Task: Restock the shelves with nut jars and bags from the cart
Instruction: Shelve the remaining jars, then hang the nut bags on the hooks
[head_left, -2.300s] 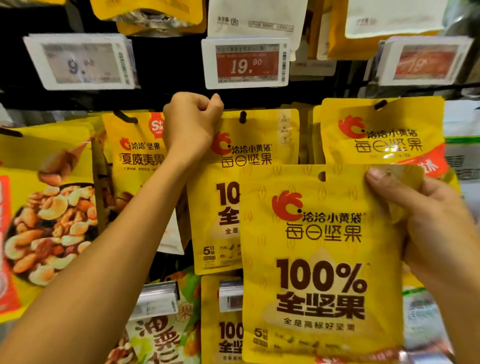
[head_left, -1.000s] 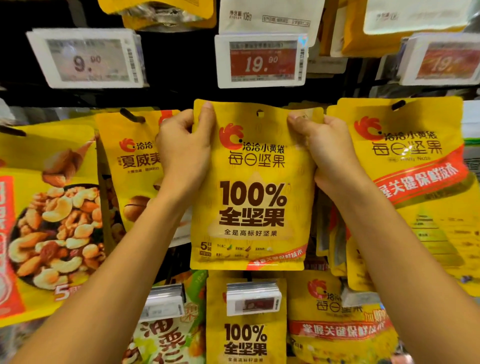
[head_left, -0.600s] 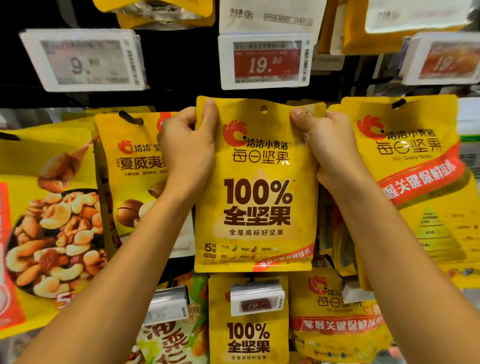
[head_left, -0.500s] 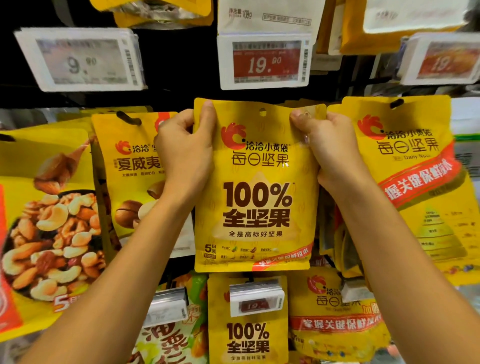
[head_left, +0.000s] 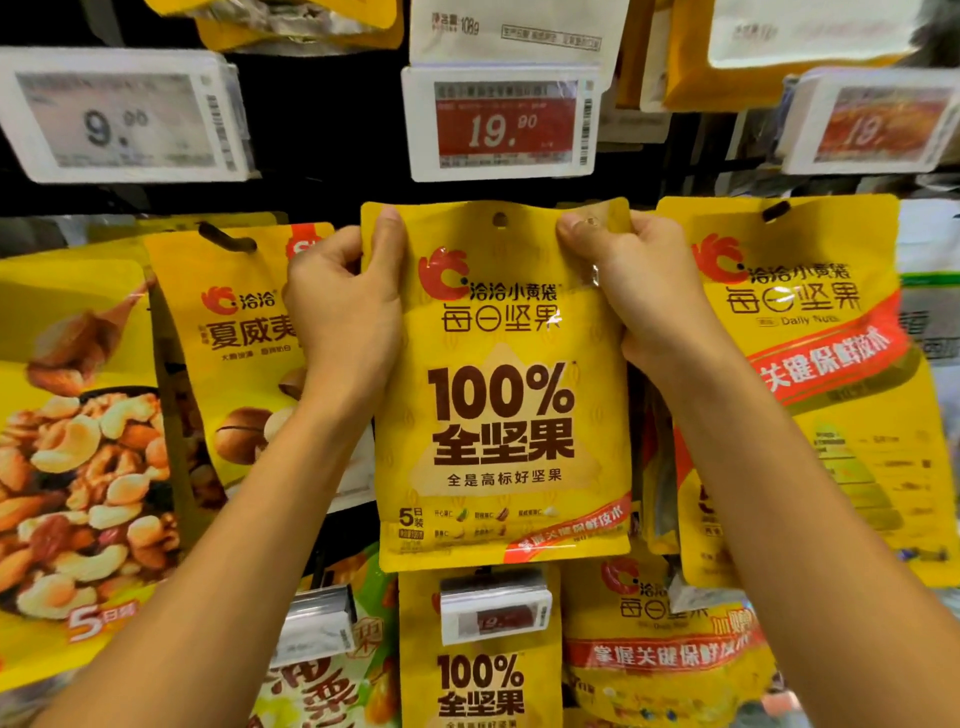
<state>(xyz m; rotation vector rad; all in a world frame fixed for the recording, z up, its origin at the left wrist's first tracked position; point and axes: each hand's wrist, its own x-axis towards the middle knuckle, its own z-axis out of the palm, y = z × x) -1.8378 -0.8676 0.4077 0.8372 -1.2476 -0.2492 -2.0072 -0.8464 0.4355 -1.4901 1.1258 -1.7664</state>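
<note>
Wall of hanging packs, and the yellow nut bag (head_left: 501, 415) is held up front under the 19.90 price tag (head_left: 501, 122). Left grip (head_left: 343, 317) and right grip (head_left: 644, 296) pinch its top corners. The hang hole (head_left: 500, 220) looks empty, I think. The peg's hidden, so a blind push could miss and drop it.
</note>
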